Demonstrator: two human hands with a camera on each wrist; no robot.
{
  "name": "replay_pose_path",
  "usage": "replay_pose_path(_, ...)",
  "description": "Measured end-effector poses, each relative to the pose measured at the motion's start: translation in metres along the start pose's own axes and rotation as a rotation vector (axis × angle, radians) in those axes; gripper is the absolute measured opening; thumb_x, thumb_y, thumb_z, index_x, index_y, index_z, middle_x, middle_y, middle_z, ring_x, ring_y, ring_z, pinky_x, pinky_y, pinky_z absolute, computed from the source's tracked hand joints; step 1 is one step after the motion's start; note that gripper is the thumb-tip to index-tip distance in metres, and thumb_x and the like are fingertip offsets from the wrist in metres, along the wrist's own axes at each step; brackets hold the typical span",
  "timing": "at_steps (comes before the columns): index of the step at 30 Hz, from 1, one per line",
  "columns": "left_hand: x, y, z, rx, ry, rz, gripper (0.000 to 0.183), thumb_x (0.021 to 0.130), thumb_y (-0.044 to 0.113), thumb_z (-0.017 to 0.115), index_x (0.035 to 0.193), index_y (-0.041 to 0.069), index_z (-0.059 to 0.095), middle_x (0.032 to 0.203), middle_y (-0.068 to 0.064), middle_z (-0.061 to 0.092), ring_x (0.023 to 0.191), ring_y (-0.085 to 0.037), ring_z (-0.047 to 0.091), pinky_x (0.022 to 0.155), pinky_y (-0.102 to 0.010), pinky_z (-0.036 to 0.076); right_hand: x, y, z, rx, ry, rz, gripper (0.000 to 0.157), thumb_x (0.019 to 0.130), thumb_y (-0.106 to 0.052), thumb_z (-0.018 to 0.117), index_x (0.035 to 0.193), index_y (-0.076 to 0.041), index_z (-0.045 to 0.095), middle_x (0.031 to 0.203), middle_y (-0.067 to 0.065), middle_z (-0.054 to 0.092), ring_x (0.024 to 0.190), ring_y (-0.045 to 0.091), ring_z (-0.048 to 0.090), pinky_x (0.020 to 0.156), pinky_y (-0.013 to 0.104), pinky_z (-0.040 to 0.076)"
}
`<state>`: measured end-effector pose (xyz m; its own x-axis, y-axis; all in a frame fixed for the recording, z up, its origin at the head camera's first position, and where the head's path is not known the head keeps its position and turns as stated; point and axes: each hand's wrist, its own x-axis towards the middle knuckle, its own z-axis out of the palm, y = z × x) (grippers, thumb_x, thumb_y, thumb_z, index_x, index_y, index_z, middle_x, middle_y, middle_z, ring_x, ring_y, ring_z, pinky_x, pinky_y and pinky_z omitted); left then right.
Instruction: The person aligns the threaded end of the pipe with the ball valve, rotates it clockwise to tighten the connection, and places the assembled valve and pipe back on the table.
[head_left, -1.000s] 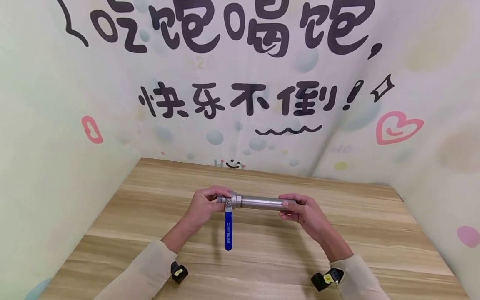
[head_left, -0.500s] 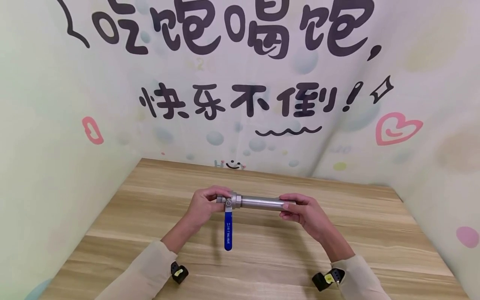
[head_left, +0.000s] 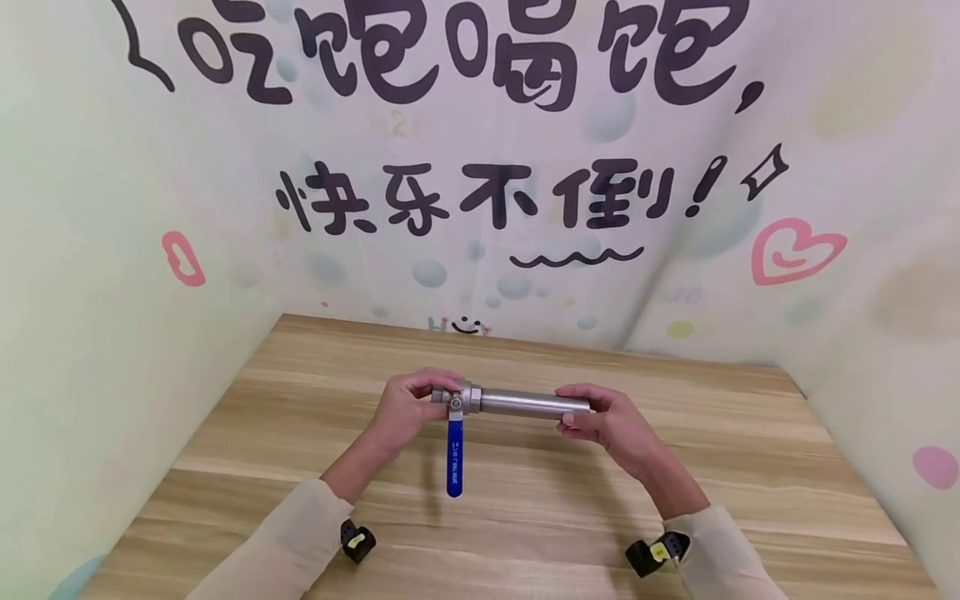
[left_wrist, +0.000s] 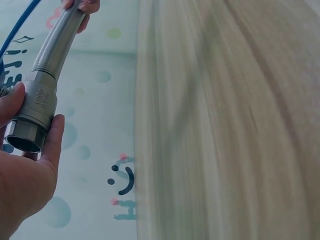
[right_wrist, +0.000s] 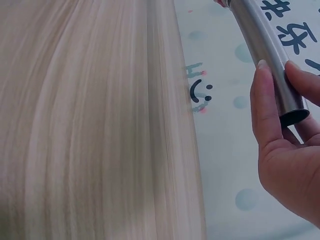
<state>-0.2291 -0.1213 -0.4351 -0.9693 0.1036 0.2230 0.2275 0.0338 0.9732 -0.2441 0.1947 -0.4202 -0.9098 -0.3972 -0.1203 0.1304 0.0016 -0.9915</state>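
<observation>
A steel ball valve (head_left: 468, 397) with a long blue lever handle (head_left: 455, 458) is joined to a straight steel pipe (head_left: 528, 403). My left hand (head_left: 401, 410) grips the valve body at its outer end, thumb on the near side and fingers behind. In the left wrist view the valve's open hex end (left_wrist: 24, 135) faces the camera, with threads showing where the pipe enters. My right hand (head_left: 611, 425) holds the far end of the pipe between thumb and fingers; its hollow end (right_wrist: 295, 117) shows in the right wrist view. The pipe runs nearly level above the table, the lever pointing toward me.
Below lies a wood-grain table (head_left: 510, 533), on which shadows of the hands and lever fall. A white printed backdrop (head_left: 465, 283) with black lettering rises behind it and along both sides. Each wrist carries a small black camera (head_left: 358, 542).
The right hand's fingers have shifted slightly round the pipe end, the thumb now lower and more of the end showing. The left hand keeps its grip on the valve.
</observation>
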Motion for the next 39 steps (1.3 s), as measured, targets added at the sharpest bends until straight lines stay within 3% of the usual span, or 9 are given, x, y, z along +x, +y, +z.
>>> replay_pose_path(12, -0.001, 0.0031, -0.0009, 0.007, -0.013, 0.029, 0.024, 0.071, -0.012, 0.074, 0.093, -0.005, 0.072, 0.115, -0.015, 0.069, 0.105, -0.02, 0.062, 0.086, -0.034, 0.05, 0.0, -0.0001, -0.0026, 0.002, -0.034, -0.02, 0.04, 0.091, -0.007, 0.064, 0.126, 0.01, 0.054, 0.107, 0.012, 0.062, 0.086, 0.02, 0.069, 0.082, 0.034, 0.056)
replay_pose_path(25, -0.0037, 0.0009, 0.0001, 0.008, -0.011, 0.051, 0.024, 0.07, -0.012, 0.075, 0.093, -0.005, 0.072, 0.113, -0.017, 0.069, 0.104, -0.019, 0.063, 0.085, -0.031, 0.051, -0.0006, 0.0023, -0.0056, 0.037, -0.081, -0.018, 0.044, 0.093, -0.012, 0.064, 0.125, 0.015, 0.051, 0.101, 0.011, 0.067, 0.084, 0.018, 0.071, 0.08, 0.032, 0.057)
replay_pose_path(31, -0.0046, 0.0021, 0.0001, 0.002, -0.02, 0.047, 0.025, 0.07, -0.012, 0.074, 0.094, -0.006, 0.071, 0.115, -0.019, 0.068, 0.108, -0.024, 0.062, 0.089, -0.036, 0.049, -0.0014, 0.0018, -0.0074, 0.041, -0.065, -0.018, 0.043, 0.092, -0.013, 0.065, 0.126, 0.012, 0.053, 0.102, 0.012, 0.066, 0.082, 0.02, 0.071, 0.077, 0.032, 0.057)
replay_pose_path(39, -0.0026, 0.0022, 0.0, 0.006, -0.012, 0.032, 0.025, 0.07, -0.011, 0.075, 0.094, -0.005, 0.072, 0.115, -0.018, 0.068, 0.107, -0.024, 0.062, 0.088, -0.034, 0.049, -0.0021, 0.0005, -0.0061, 0.041, -0.045, -0.027, 0.033, 0.089, -0.008, 0.067, 0.119, 0.004, 0.064, 0.103, 0.012, 0.066, 0.082, 0.021, 0.071, 0.079, 0.034, 0.057)
